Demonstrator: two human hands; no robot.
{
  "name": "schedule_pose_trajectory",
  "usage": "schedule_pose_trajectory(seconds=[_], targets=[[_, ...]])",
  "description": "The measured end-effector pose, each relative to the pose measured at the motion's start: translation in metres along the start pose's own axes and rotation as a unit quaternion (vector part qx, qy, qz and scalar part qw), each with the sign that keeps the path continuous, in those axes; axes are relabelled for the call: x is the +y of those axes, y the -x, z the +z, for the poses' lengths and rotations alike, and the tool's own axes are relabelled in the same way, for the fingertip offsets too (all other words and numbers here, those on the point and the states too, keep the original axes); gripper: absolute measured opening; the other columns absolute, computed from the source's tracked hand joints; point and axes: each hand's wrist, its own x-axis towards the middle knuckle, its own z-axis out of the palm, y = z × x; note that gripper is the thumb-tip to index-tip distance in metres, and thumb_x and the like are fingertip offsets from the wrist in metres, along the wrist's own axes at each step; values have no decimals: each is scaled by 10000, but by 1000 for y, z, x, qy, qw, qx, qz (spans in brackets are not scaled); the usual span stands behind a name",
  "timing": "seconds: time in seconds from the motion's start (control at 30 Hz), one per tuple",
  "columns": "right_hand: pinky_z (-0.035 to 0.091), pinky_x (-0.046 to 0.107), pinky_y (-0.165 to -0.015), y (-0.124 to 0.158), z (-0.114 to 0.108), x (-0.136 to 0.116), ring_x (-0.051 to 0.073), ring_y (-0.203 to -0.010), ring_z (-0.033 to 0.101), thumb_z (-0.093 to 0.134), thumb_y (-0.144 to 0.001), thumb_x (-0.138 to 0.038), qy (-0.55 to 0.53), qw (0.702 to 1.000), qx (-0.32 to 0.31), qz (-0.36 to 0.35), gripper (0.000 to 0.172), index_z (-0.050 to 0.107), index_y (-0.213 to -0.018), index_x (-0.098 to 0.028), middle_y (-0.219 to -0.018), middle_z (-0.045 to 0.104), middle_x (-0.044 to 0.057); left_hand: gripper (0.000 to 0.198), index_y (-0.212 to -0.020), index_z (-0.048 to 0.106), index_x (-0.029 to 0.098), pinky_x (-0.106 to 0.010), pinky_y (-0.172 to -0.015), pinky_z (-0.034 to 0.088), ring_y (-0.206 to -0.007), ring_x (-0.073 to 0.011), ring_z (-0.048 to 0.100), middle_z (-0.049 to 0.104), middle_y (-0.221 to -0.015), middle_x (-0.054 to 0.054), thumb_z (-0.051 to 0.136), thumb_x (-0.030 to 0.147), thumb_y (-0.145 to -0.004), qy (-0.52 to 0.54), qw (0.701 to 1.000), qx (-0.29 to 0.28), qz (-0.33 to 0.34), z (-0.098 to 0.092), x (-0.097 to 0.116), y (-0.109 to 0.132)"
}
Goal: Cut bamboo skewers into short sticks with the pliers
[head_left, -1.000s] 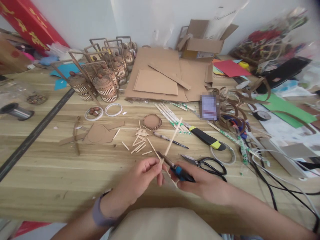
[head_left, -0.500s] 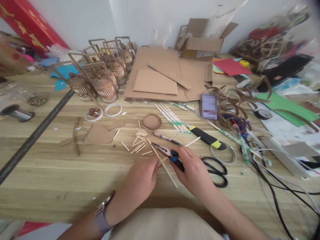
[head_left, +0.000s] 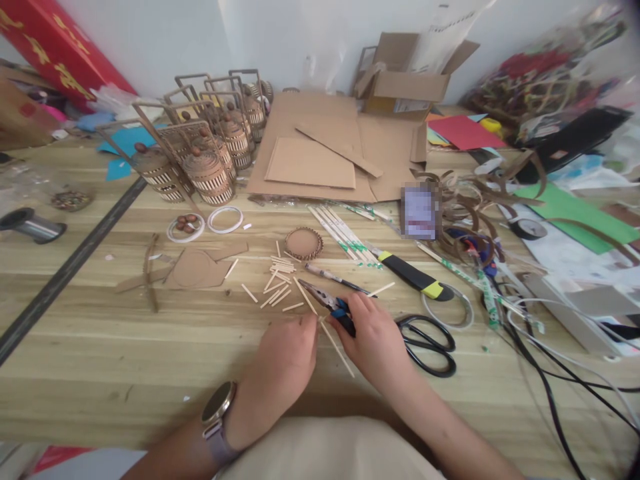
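Note:
My right hand (head_left: 373, 337) grips blue-handled pliers (head_left: 325, 303), their jaws pointing up-left over the wooden table (head_left: 125, 353). My left hand (head_left: 287, 357), with a watch on its wrist, is closed with its fingertips at a thin wooden stick (head_left: 325, 323) that lies slantwise between both hands. What the left fingers pinch is hidden. Several short cut sticks (head_left: 277, 280) lie scattered just beyond the hands. Another stick piece (head_left: 381, 289) rests to the right of the pliers.
Black scissors (head_left: 430, 343) lie right of my right hand, a yellow-black knife (head_left: 410, 273) and long sticks (head_left: 340, 235) beyond. A round cardboard disc (head_left: 304, 243), cardboard scraps (head_left: 197, 267), white rings (head_left: 225, 219), woven baskets (head_left: 207, 160), cardboard sheets (head_left: 310, 163) and cables (head_left: 550, 373) surround the spot.
Both hands came down from a raised position to the table. The long stick held upright a second ago is gone from the left fingers; a piece now lies right of the pliers.

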Motion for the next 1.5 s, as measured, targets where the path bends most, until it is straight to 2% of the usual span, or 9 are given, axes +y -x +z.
schedule_pose_trajectory(seconds=[0.13, 0.67, 0.83, 0.97, 1.1, 1.2, 1.3, 1.4, 1.5], targets=[[430, 343, -672, 0, 3, -1, 266, -787, 606, 505, -943, -330, 3, 1000, 0, 5, 133, 536, -887, -213, -830, 647, 75, 330, -1005, 638, 154, -359, -694, 503, -804, -294, 711, 732, -886, -161, 309, 152, -979, -83, 996, -14, -20, -2, 3, -1], [401, 355, -690, -2, 7, -5, 283, -798, 610, 573, -903, -311, 22, 999, -18, 23, 113, 548, -889, -203, -837, 655, 81, 349, -945, 668, 161, -329, -599, 485, -699, -283, 706, 730, -787, -156, 323, 113, -940, -132, 991, -5, -38, 2, 10, -2], [408, 355, -703, -6, 4, -1, 289, -812, 609, 597, -882, -301, 10, 999, -22, 31, 117, 560, -877, -190, -850, 649, 94, 325, -926, 649, 166, -322, -596, 446, -662, -262, 681, 716, -753, -141, 326, 134, -952, -79, 996, 15, -27, 5, 5, -5], [420, 292, -671, -13, -7, 13, 223, -781, 606, 619, -859, -247, -145, 985, -96, 16, 86, 558, -877, -189, -836, 639, 54, 312, -816, 609, 190, -292, -619, 405, -673, -211, 625, 677, -736, -78, 362, 266, -990, 43, 997, 0, 70, -8, -13, -4], [397, 249, -610, -19, -21, 21, 160, -675, 551, 611, -858, -293, -267, 949, -165, 16, 114, 541, -834, -207, -751, 602, -11, 325, -831, 599, 200, -231, -589, 385, -601, -132, 531, 583, -654, 18, 382, 377, -994, 256, 953, -100, 129, -25, -29, 3], [408, 251, -628, -18, -25, 20, 157, -687, 549, 605, -859, -300, -294, 944, -149, 26, 108, 548, -860, -208, -754, 603, -15, 320, -839, 569, 193, -224, -561, 382, -536, -114, 493, 528, -573, 52, 408, 434, -973, 376, 923, -68, 51, -23, -33, 1], [441, 269, -678, -15, -22, 15, 172, -748, 583, 606, -863, -267, -288, 951, -115, 11, 99, 561, -925, -204, -832, 640, 16, 344, -822, 555, 183, -250, -583, 433, -557, -132, 579, 626, -615, 15, 489, 508, -912, 495, 866, -59, -37, -11, -31, -6], [475, 293, -730, -11, -17, 10, 197, -829, 618, 612, -861, -216, -277, 955, -101, -29, 112, 566, -961, -201, -903, 663, 50, 386, -841, 606, 167, -281, -648, 474, -702, -183, 679, 717, -758, -45, 605, 553, -820, 557, 823, -96, -62, -2, -26, -13], [503, 318, -780, -9, -13, 8, 219, -917, 639, 606, -835, -128, -271, 956, -101, -55, 209, 571, -1026, -205, -974, 677, 68, 388, -821, 658, 169, -301, -671, 481, -769, -217, 699, 738, -797, -49, 668, 551, -759, 565, 815, -108, -66, 1, -23, -14]])
